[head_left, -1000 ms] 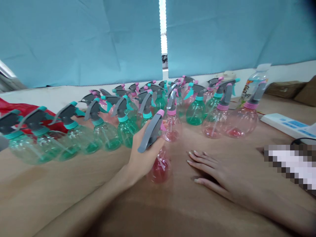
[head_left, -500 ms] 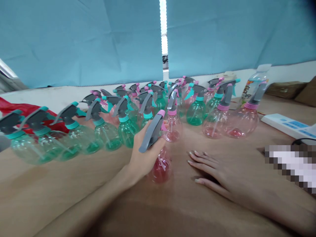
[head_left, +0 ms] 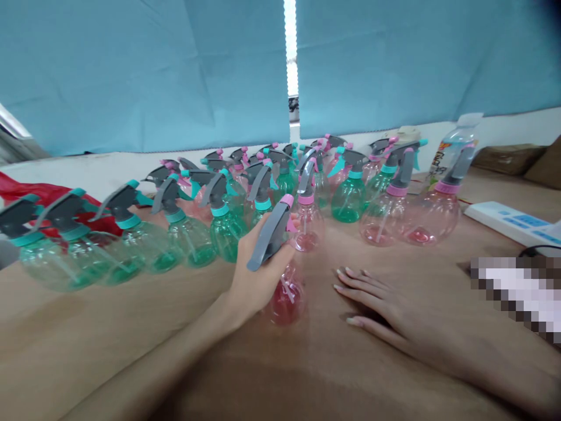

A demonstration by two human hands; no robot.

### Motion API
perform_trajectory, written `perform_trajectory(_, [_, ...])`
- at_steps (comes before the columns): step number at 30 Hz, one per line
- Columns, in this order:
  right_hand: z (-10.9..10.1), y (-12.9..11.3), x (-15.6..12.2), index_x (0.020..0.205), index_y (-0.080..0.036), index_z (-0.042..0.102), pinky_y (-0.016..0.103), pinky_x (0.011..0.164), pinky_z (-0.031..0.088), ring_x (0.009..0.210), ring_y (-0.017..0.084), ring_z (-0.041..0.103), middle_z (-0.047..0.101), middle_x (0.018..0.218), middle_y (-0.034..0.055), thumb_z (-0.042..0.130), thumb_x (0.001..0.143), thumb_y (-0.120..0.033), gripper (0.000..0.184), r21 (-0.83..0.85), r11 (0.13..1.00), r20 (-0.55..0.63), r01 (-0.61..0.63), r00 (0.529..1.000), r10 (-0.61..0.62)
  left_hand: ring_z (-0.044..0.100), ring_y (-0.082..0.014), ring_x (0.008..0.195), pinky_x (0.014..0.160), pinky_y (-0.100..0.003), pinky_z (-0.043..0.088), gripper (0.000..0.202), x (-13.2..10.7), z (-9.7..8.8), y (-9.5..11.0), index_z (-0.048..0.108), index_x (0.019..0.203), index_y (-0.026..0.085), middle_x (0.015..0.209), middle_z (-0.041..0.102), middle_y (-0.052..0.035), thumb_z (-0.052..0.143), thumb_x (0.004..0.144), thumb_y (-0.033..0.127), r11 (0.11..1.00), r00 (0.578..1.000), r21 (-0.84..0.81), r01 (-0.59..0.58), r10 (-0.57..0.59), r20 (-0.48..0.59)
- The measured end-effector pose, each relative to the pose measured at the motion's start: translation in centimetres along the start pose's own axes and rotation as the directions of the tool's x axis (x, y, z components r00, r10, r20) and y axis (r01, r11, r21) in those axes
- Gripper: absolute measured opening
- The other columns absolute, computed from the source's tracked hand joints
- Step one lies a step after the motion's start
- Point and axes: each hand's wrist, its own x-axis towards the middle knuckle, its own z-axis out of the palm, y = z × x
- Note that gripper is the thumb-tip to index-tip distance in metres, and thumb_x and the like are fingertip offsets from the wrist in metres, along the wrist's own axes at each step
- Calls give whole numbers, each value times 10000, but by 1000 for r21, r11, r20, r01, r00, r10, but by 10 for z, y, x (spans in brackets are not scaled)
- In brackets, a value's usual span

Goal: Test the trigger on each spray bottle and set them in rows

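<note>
— Inside the grip of the left hand (head_left: 258, 275), what is there?

— The neck of a pink spray bottle (head_left: 287, 298). The fingers are wrapped round it just under the grey trigger head (head_left: 269, 237), which sticks up above the knuckles and tilts toward the person. The bottle's round belly stands on the brown table (head_left: 131, 327), below the grip.

— And the right hand (head_left: 385, 307)?

— Just to the right of the grip, apart from the bottle. It lies flat, palm down, fingers spread on the table, holding nothing.

— What is beyond the grip?

— Right behind it is a small pink bottle (head_left: 308, 225), very near the fingertips. To the left of the grip runs a row of green bottles (head_left: 188, 237) with grey and teal heads; farther back stands a crowd of green and pink ones. Beyond and to the right are two large pink bottles (head_left: 432, 219), then a clear drink bottle (head_left: 451, 149) and a white power strip (head_left: 508, 221). Far left, something red (head_left: 39, 196) lies behind the green row. A blue curtain (head_left: 131, 70) hangs at the back.
</note>
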Motion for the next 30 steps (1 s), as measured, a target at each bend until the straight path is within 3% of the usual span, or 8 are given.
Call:
perform_trajectory(7, [-2,-2,1,1390,-197,470,518,1106,321,1371,265,348,383,1491,81,388,974,-490,515,23,1000,7,-11,1000,11,477,-135,622,614,-280,387,70,0,0,-2,508,803,243,680,463,56,574,786,225,1000,1000,8,0,0,3])
perform_trajectory(20, [-2,-2,1,1382,-241,484,518,1120,301,1369,268,354,400,1489,63,442,962,-468,480,85,996,-10,-26,1000,27,542,-159,665,600,-286,429,70,0,-1,1,540,847,239,742,579,23,572,787,220,999,1000,25,23,-23,7])
perform_trajectory(26, [-3,-2,1,1392,-233,467,515,1115,311,1374,264,344,383,1497,63,433,964,-473,492,70,997,3,-21,1000,21,495,-134,613,637,-287,424,77,-1,0,-1,515,800,241,694,521,52,552,776,177,1000,1000,26,-1,1,2])
perform_trajectory(30, [-5,-2,1,1394,-227,463,525,1111,310,1371,266,349,381,1494,68,425,965,-480,500,56,998,18,-24,1000,23,553,-157,695,650,-290,431,58,0,0,-1,527,825,232,728,549,38,565,788,209,1000,1000,24,0,0,1])
